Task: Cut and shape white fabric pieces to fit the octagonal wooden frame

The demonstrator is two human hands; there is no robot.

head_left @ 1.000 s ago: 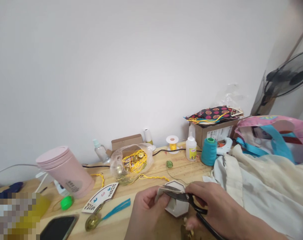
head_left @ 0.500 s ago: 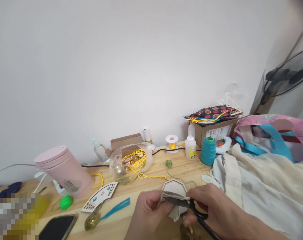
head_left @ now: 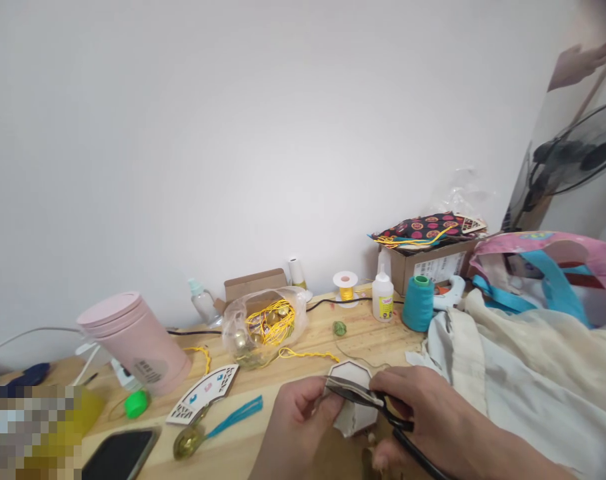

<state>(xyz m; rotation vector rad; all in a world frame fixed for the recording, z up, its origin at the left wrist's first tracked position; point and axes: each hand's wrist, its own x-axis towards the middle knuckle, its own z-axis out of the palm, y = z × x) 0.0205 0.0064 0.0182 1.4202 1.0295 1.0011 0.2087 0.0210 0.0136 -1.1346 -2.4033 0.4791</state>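
Observation:
My left hand (head_left: 303, 415) is closed, pinching a thin strip of pale cloth (head_left: 367, 395) near the scissor tips. My right hand (head_left: 430, 407) is wrapped round the black handles of a pair of scissors (head_left: 350, 393), whose dark blades point left along the strip. Whether the blades are cutting it I cannot tell. Beneath them lies a white octagonal piece with a brown edge (head_left: 363, 419), partly covered by the hands and blades. A brass-coloured object below my right hand is mostly hidden.
Left lie a fan-shaped plaque (head_left: 203, 397), a brass bell (head_left: 189, 441) with blue tassel, a phone (head_left: 120, 455) and a pink tumbler (head_left: 137, 340). Behind are a bag of bells (head_left: 270, 323), glue bottle (head_left: 383, 297) and teal thread cone (head_left: 417, 305). Pale fabric (head_left: 533, 373) covers the right.
The cloth flap that hung below the scissors no longer shows there, and more of the octagonal piece is visible. Another person's arm has appeared at the upper right. The view has shifted slightly.

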